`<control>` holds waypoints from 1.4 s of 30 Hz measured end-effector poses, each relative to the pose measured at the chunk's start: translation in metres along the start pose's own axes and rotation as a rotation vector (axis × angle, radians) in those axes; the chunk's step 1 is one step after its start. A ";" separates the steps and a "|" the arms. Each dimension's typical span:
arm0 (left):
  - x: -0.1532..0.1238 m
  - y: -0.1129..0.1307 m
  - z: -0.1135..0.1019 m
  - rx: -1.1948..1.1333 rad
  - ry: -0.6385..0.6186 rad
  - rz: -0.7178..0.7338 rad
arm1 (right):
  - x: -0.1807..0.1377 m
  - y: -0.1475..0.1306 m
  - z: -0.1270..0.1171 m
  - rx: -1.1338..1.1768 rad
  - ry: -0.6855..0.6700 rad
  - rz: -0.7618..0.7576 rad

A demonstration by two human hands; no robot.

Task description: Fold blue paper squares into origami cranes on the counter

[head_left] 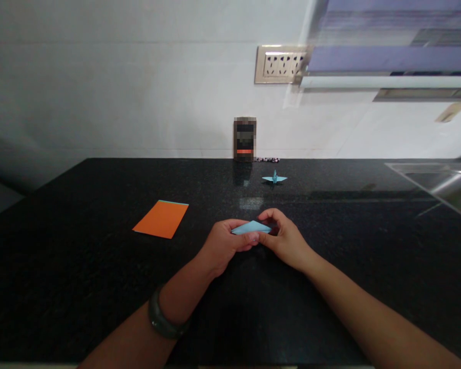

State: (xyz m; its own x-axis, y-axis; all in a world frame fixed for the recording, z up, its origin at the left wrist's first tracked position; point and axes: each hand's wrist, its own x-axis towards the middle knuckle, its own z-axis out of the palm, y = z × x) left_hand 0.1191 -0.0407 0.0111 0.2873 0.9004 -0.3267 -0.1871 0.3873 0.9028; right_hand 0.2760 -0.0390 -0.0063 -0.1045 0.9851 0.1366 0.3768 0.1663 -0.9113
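Note:
A light blue piece of folded paper point(252, 227) is held just above the dark countertop, its upper edge rising to a low point. My left hand point(230, 238) grips it from the left, thumb pressed on its front near the lower edge. From the right, my right hand point(282, 236) pinches the other end, thumb in front and index finger curled above it. Both thumbs nearly meet at the paper's lower middle. The parts behind the fingers are hidden. Beyond my hands a small blue paper crane point(275, 178) stands with its wings spread.
Orange paper sheets point(162, 219) lie stacked at the left, a blue edge showing beneath. A phone point(245, 139) leans on the wall, a beaded strap point(268, 160) beside it. A metal sink point(453, 184) is at the right of the black countertop point(80, 277). A socket panel point(280, 64) sits above.

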 end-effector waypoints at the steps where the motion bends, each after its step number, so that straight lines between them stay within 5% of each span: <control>1: 0.000 0.000 0.000 -0.008 -0.019 0.005 | 0.000 0.000 -0.002 0.036 -0.001 -0.007; 10: 0.001 0.000 -0.002 -0.031 0.004 0.056 | -0.001 -0.013 -0.005 0.537 -0.160 0.189; 24: 0.000 0.000 -0.002 0.130 0.073 0.187 | -0.001 -0.014 -0.003 0.450 -0.023 0.190; 35: 0.001 -0.001 -0.002 0.032 -0.036 0.169 | -0.003 -0.013 -0.003 0.584 -0.064 0.222; 42: 0.003 -0.001 -0.003 0.112 0.062 0.200 | -0.005 -0.018 -0.003 0.459 -0.136 0.204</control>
State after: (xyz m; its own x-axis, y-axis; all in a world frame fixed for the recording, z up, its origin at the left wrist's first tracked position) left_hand 0.1176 -0.0376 0.0088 0.1961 0.9688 -0.1517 -0.1279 0.1787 0.9756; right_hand 0.2721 -0.0465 0.0103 -0.2012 0.9758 -0.0854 -0.0375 -0.0948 -0.9948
